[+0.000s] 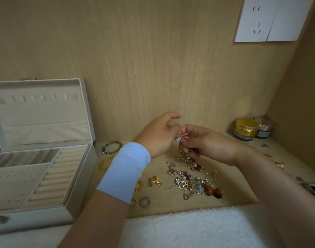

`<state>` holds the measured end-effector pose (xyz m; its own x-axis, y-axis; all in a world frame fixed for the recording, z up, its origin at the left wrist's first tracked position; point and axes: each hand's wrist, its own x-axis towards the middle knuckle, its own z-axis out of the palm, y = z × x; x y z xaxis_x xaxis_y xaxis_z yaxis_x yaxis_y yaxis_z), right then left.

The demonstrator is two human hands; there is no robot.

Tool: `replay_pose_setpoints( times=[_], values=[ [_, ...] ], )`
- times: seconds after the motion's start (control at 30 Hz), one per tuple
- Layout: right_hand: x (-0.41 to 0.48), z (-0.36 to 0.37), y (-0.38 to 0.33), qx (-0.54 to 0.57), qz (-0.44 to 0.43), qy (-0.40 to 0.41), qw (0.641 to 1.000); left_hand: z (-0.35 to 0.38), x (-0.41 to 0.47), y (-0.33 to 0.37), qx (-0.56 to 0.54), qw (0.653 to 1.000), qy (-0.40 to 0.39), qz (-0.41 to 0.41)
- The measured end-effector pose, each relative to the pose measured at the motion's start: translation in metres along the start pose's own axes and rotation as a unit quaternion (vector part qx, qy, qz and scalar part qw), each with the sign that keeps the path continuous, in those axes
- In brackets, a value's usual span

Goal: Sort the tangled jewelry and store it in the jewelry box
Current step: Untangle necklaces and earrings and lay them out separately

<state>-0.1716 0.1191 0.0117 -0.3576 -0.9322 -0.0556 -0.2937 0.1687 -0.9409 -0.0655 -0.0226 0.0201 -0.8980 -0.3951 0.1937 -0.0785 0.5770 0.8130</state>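
A pile of tangled jewelry [190,179] lies on the wooden desk: hearts, pearls, red flowers, brown beads. My right hand [205,144] is raised above it, fingers curled, pinching a small piece of jewelry [178,139] at the fingertips, with more dangling pieces under its palm. My left hand [158,135], a pale blue band on its wrist, meets it there; its fingertips touch the same small piece. The open cream jewelry box [81,169] stands at the left, with ring rolls and an earring panel. A dark bead bracelet [111,147], an amber bracelet [105,162], a gold bow [154,181] and rings [144,201] lie apart.
Two cosmetic jars [246,128] stand at the back right corner. A white towel [189,228] covers the desk's front edge. A wall socket [271,19] is high on the right. A few small pieces [280,164] and a striped object [314,189] lie at the right edge.
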Motion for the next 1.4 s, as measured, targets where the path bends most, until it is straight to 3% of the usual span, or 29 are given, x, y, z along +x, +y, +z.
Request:
replay_pose_setpoints(
  times=[0.1, 0.2, 0.37, 0.57, 0.77, 0.93, 1.03, 1.4],
  values=[
    [-0.003, -0.001, -0.002, -0.001, -0.006, -0.002, 1.000, 0.011, -0.002, -0.003, -0.020, 0.993, -0.072, -0.087],
    [-0.002, -0.003, 0.001, -0.007, 0.002, 0.006, 1.000, 0.002, -0.005, -0.008, 0.040, 0.985, -0.098, -0.133],
    [0.001, -0.007, 0.007, -0.033, 0.020, 0.037, 0.999, -0.014, -0.003, -0.021, 0.084, 0.989, -0.084, -0.089],
    [0.005, -0.005, 0.012, 0.014, 0.016, 0.089, 0.996, -0.017, -0.001, -0.028, 0.038, 0.996, -0.037, -0.074],
    [0.008, 0.002, 0.014, -0.024, 0.018, 0.119, 0.992, -0.012, -0.001, -0.026, -0.064, 0.991, -0.061, -0.096],
    [0.010, 0.005, 0.013, -0.033, -0.007, 0.167, 0.985, -0.009, -0.002, -0.024, -0.078, 0.992, -0.033, -0.088],
    [0.008, 0.003, 0.011, -0.068, -0.032, 0.159, 0.984, -0.009, -0.001, -0.024, -0.041, 0.996, -0.014, -0.084],
    [0.003, 0.001, 0.001, -0.029, -0.017, 0.148, 0.988, -0.017, 0.001, -0.031, -0.119, 0.992, -0.006, -0.045]
  ],
)
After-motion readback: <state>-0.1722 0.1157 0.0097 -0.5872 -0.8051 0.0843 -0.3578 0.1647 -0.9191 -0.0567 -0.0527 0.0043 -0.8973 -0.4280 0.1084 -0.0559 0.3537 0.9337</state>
